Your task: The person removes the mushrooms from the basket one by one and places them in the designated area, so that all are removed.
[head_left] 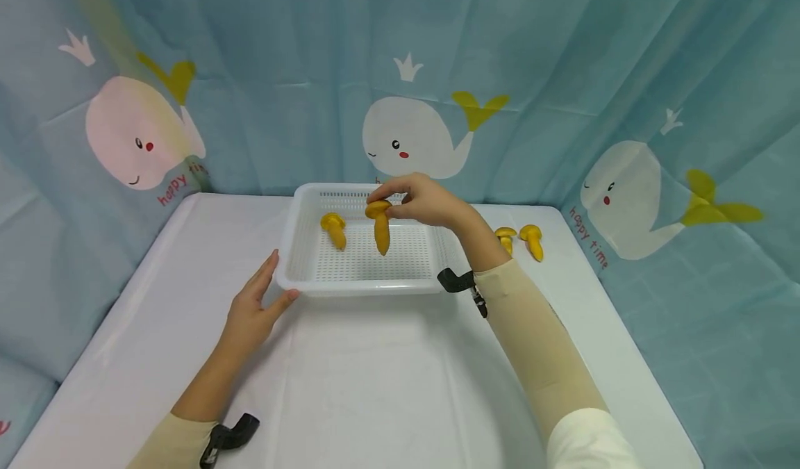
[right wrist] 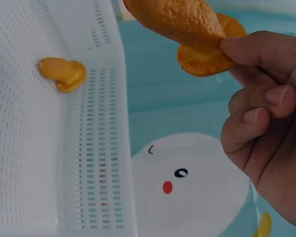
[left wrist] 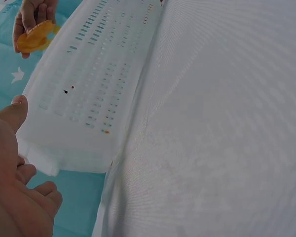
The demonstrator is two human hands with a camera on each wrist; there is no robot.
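Observation:
A yellow-orange mushroom [head_left: 382,231], stem down, hangs over the white perforated basket [head_left: 359,288]. The right hand [head_left: 428,201] pinches its cap between thumb and fingers, as the right wrist view also shows with the held mushroom [right wrist: 187,29]. Another mushroom [head_left: 334,231] lies inside the basket toward its left end; it shows as well in the right wrist view [right wrist: 62,74]. At the basket's front left corner is the left hand [head_left: 253,313], fingers extended and thumb by the rim. In the left wrist view the left hand [left wrist: 15,173] holds nothing.
Two more mushrooms lie on the white table [head_left: 375,385] right of the basket: one [head_left: 532,241] in full view, the other [head_left: 505,238] partly behind the right forearm. A blue curtain [head_left: 281,108] with printed whales stands behind and beside the table.

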